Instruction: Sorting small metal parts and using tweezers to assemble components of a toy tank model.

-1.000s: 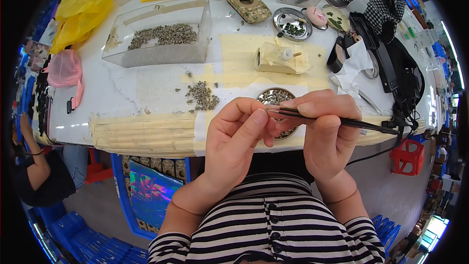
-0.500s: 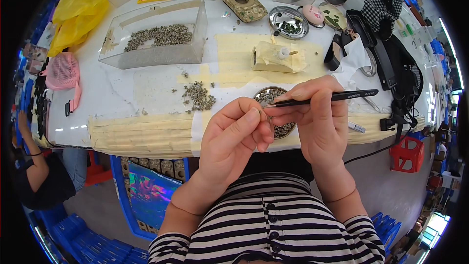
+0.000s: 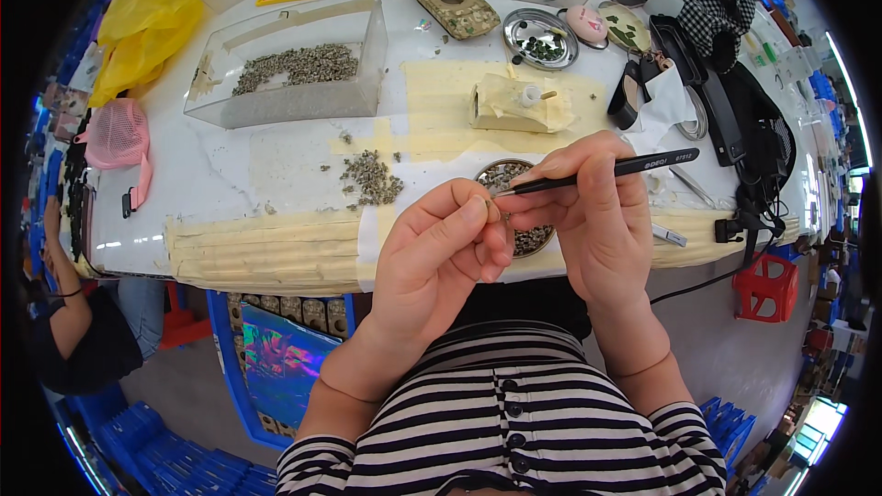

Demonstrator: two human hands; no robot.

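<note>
My right hand (image 3: 602,230) grips black tweezers (image 3: 634,166) like a pen, their tip pointing left toward my left fingertips. My left hand (image 3: 427,262) is closed in a pinch, thumb against forefinger, over a tiny piece at the tweezers' tip, too small to name. Behind and below the fingers is a round dish (image 3: 533,241) of small grey-brown parts, partly hidden by both hands. A loose pile of similar parts (image 3: 371,177) lies on the table to the left of the dish.
A clear box (image 3: 276,111) with more parts stands at the back left. Behind my hands sits a tape-wrapped block (image 3: 519,108). Farther back are a camouflage-patterned casing (image 3: 453,4) and a metal dish (image 3: 571,52) with dark green pieces. Another person's arm (image 3: 69,285) shows at far left.
The tweezers' rear end has risen and shifted slightly left, so they slant more. Both hands have shifted slightly, still close together in the same pinch and grip.
</note>
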